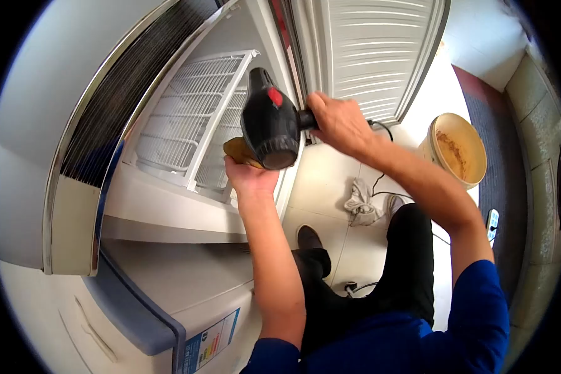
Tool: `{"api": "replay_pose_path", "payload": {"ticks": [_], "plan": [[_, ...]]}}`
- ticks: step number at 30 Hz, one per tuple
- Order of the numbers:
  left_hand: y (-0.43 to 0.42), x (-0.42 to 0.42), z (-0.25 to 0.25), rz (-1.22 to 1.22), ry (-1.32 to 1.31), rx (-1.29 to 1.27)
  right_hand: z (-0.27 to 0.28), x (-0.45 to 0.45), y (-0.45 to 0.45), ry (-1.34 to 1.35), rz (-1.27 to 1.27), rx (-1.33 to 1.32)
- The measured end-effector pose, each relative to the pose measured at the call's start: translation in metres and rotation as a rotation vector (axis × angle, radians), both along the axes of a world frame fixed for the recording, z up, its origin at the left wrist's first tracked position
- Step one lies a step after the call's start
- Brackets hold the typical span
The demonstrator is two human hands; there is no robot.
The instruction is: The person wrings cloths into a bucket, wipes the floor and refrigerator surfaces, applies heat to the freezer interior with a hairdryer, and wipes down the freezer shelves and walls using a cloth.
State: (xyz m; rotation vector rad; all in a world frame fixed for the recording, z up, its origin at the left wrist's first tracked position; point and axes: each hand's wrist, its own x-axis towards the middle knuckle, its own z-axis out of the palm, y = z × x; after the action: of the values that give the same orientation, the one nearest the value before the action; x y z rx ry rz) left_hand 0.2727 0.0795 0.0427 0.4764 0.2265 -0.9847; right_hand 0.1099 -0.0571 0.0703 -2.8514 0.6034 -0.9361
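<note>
My right hand (pixel 343 121) is wrapped round the handle of a black hair dryer (pixel 268 128) with a red patch. Its nozzle points up and away, over the open refrigerator compartment (pixel 168 190). Just below the dryer, my left hand (pixel 254 179) grips a yellow-brown cloth (pixel 234 148) at the compartment's near side edge. The dryer hides part of this cloth and some of the fingers. Inside the compartment lies a white wire shelf (pixel 196 121).
An open ribbed door (pixel 380 56) stands at the top. On the right are a bucket (pixel 433 140) with brown residue and a power strip (pixel 492 225). A grey rag (pixel 363 204) and a black cord lie on the tiled floor (pixel 315 187). Below left is a drawer-like lower section (pixel 212 274).
</note>
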Motion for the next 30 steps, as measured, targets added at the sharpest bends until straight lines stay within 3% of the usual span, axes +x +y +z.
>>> {"api": "replay_pose_path", "payload": {"ticks": [2, 6, 11, 13, 14, 24, 27, 29, 30], "plan": [[0.000, -0.002, 0.001, -0.003, 0.030, -0.033, -0.004, -0.004, 0.011, -0.052, 0.028, 0.001], [0.006, -0.008, -0.006, -0.003, -0.242, 0.040, -0.008, -0.001, 0.022, -0.156, 0.069, -0.055], [0.013, -0.001, -0.030, 0.038, -0.573, 0.096, -0.023, 0.007, 0.038, -0.171, 0.040, 0.072], [0.014, 0.012, -0.033, -0.056, -0.409, -0.030, -0.028, 0.009, 0.041, -0.146, 0.019, 0.135], [0.015, 0.002, -0.024, 0.014, -0.318, 0.009, -0.030, 0.009, 0.040, -0.144, 0.027, 0.158], [0.004, 0.003, -0.031, -0.018, -0.205, -0.023, -0.054, 0.023, 0.022, -0.211, 0.034, 0.097], [0.003, -0.007, -0.013, 0.022, -0.233, 0.101, -0.057, 0.031, 0.015, -0.237, 0.008, 0.038], [0.000, -0.004, -0.015, 0.045, 0.000, -0.009, -0.058, 0.036, 0.010, -0.234, -0.014, 0.035], [-0.001, -0.005, -0.017, 0.055, -0.032, 0.037, -0.058, 0.038, 0.007, -0.238, -0.026, 0.035]]}}
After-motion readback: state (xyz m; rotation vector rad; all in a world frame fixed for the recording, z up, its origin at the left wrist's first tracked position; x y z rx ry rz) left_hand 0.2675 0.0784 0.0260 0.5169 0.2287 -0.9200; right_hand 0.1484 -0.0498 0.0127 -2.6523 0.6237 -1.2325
